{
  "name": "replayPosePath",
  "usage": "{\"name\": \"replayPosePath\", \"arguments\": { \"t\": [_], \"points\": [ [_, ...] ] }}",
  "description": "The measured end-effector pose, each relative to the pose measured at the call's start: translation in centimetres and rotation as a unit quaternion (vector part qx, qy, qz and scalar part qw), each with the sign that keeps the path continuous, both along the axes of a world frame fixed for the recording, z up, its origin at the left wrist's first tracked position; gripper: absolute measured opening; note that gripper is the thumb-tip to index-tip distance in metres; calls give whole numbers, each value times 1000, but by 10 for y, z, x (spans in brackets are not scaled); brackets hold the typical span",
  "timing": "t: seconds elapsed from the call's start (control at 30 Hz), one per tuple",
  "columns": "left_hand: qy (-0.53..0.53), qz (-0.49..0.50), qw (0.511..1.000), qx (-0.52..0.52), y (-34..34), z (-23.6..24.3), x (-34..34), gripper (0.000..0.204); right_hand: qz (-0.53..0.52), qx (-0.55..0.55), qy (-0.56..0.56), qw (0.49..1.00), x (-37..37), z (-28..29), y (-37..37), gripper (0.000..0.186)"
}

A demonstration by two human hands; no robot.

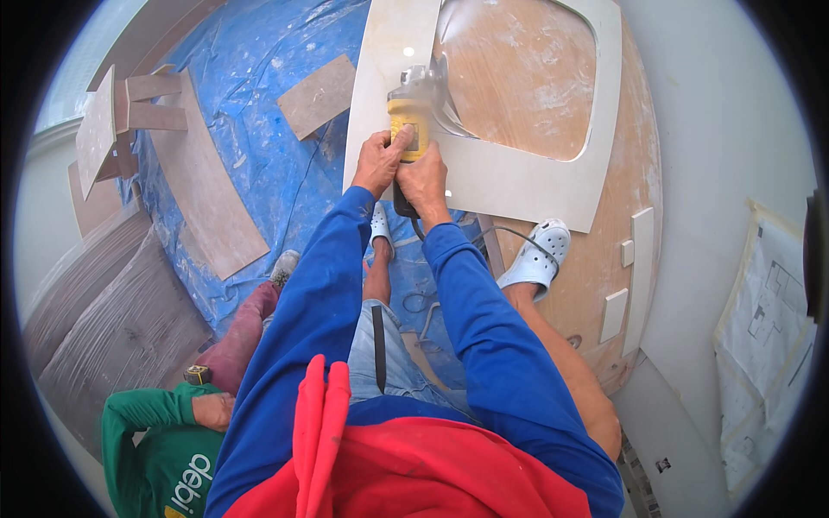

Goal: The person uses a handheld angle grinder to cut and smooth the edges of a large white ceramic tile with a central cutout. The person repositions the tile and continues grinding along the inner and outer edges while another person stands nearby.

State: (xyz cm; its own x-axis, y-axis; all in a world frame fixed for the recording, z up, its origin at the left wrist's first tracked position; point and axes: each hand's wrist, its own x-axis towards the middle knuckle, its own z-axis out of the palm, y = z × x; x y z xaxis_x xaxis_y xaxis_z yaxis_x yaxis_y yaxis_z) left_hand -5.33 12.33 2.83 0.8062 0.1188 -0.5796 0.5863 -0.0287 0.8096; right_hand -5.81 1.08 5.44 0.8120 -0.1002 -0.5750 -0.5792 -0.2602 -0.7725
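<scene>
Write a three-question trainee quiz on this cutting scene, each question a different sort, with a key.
1. True or false: both hands grip the yellow angle grinder.
2. What lies under the grinder? A) blue tarp B) pale slab with a large cutout C) drawing sheet
3. Fill in: a second person at lower left wears a ____ sleeve.

Key:
1. True: the left hand and right hand both close on it.
2. B, the pale slab.
3. Green: the green sleeve, beside the blue tarp.
</scene>
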Motion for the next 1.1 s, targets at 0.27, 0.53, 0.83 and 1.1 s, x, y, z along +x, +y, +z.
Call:
{"name": "replayPosePath", "arguments": {
  "t": [0.27, 0.53, 0.83, 1.1],
  "points": [
    [-9, -5, 1000, -1, 2, -6, -2, 58, -7, 13, -3, 1000, -2, -4, 1, 66],
    [0, -18, 1000, 2, 4, -10, 1, 58, -10, 15, -31, 999, -1, -8, 3, 67],
    [25, -20, 999, -31, 6, -10, 2, 66, 17, 2, -15, 1000, 5, 7, 2, 66],
    [-6, 12, 1000, -24, 8, -16, 0, 65, 30, 23, -48, 998, 5, 19, 6, 62]
  ]
}}
